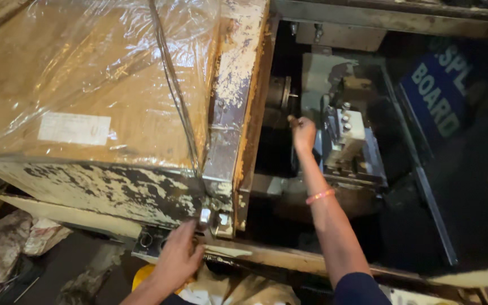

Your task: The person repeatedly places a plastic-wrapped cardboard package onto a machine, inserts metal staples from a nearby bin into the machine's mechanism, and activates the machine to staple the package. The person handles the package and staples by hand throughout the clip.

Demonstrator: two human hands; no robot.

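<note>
Loading step, I'd judge: right hand (303,133) at frame centre pinching a small part at the chuck (280,97); left hand (177,261), fingers spread, on control panel (152,242) lower left. Next needs steady alignment.

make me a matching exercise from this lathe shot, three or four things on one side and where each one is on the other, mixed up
Things:
1. left hand
2. right hand
3. plastic sheet
4. bangle

Places:
A. spread over the machine's brown top cover
B. around the forearm that reaches into the machine
C. at the control panel on the machine's lower front edge
D. deep inside the machine, by the chuck and grey tool post

Pairs: 1-C, 2-D, 3-A, 4-B
</note>
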